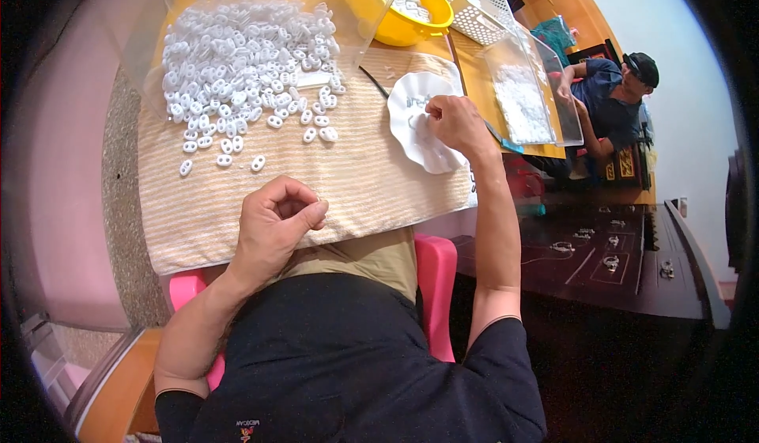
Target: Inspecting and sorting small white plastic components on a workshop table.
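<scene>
Fingers of my left hand [277, 221] curl inward over the beige striped cloth [348, 182], thumb and forefinger pinched together near the table's front edge; whether a piece sits between them I cannot tell. My right arm stretches forward, and my right hand [455, 123] rests on the white scalloped plate [411, 95] with its fingertips bunched against the surface. The heap of small white plastic pieces [245, 55] lies well ahead of my left hand, spilling from a clear sheet [134, 47].
</scene>
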`<act>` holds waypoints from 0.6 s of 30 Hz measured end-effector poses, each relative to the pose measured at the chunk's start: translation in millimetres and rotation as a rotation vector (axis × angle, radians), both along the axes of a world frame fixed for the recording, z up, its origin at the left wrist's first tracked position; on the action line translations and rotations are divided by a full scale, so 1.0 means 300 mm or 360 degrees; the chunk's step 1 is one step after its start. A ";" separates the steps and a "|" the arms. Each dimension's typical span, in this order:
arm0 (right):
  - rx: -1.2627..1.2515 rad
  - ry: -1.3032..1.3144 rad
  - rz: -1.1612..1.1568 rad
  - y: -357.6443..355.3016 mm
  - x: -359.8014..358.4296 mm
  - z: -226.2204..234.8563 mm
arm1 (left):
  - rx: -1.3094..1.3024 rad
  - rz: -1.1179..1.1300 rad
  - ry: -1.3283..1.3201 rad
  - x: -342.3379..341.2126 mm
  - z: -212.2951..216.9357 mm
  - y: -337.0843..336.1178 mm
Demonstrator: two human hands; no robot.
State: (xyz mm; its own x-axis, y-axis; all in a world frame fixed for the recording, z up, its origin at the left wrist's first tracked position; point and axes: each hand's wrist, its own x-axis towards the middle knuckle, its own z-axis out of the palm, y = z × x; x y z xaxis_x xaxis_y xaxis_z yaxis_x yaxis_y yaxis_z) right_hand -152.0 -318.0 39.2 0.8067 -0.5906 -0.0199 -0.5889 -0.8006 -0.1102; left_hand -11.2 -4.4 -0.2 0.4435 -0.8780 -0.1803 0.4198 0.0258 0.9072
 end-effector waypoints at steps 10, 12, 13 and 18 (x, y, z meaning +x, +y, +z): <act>0.0275 -0.0578 0.0024 0.068 -0.040 0.022 | 0.0027 0.0013 0.0065 0.009 0.002 -0.001; 0.0459 -0.0780 0.0089 0.114 -0.045 0.025 | 0.0008 0.0065 0.0131 0.002 0.005 -0.005; 0.0505 -0.0818 0.0115 0.141 -0.041 0.026 | -0.0020 0.0115 0.0195 0.001 0.005 -0.005; 0.1210 -0.0955 0.0229 0.280 -0.015 0.003 | -0.0011 0.0038 0.0242 0.017 -0.005 -0.001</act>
